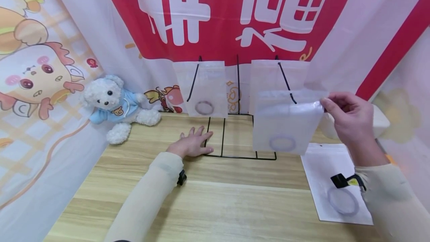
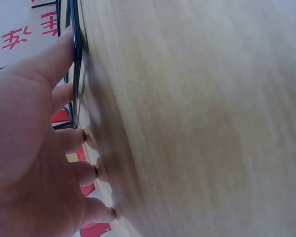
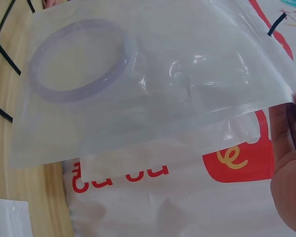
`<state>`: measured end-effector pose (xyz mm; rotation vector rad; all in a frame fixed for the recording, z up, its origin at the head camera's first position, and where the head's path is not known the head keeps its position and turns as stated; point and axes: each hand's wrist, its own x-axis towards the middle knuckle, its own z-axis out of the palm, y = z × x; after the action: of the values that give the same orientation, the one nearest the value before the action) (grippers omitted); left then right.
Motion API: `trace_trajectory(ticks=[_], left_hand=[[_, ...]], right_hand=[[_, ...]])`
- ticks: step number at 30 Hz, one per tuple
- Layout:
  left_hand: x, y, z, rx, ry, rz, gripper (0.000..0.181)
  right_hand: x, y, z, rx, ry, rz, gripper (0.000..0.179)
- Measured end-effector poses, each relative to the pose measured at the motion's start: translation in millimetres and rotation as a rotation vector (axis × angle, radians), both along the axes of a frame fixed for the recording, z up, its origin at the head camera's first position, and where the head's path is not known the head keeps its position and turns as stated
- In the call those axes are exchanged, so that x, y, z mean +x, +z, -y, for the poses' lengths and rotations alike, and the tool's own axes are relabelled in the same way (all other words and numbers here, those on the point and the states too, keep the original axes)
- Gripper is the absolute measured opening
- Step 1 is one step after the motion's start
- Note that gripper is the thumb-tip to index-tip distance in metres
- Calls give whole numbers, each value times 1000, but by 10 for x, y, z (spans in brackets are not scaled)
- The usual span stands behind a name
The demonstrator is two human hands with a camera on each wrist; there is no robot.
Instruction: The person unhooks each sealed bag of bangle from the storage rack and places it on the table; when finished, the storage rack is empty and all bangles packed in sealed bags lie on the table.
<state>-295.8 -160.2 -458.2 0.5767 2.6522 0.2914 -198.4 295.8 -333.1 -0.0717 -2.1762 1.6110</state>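
Note:
My right hand (image 1: 352,118) pinches the upper right edge of a frosted plastic bag (image 1: 282,122) with a pale lilac bangle (image 3: 79,61) inside. The bag's top is at the right hook, whose tip (image 3: 277,24) shows beside it in the right wrist view. Behind it, another bag (image 1: 268,72) hangs on the same hook. My left hand (image 1: 191,143), fingers spread, rests on the table at the left side of the black wire rack (image 1: 248,157), with the thumb touching the base wire. From the left hook hangs a bag (image 1: 201,85) with a bangle (image 1: 204,108).
Another bag (image 1: 322,167) with a bangle (image 1: 343,201) lies flat on the wooden table (image 1: 235,212), near my right forearm. At the left back sits a white plush bear (image 1: 117,104) in blue. A white object (image 1: 379,122) stands behind my right hand. A printed cloth (image 1: 221,29) hangs behind the rack.

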Motion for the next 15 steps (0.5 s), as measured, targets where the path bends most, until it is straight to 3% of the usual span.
trace_trajectory(ticks=[1, 9, 15], left_hand=[[-16, -30, 13, 14, -5, -3, 81], [32, 47, -8, -8, -5, -11, 78], [-22, -25, 9, 10, -4, -2, 82]], right_hand=[[18, -7, -1, -5, 1, -3, 43], [129, -51, -5, -111, 40, -85, 31], [226, -68, -7, -169, 72, -168, 26]])
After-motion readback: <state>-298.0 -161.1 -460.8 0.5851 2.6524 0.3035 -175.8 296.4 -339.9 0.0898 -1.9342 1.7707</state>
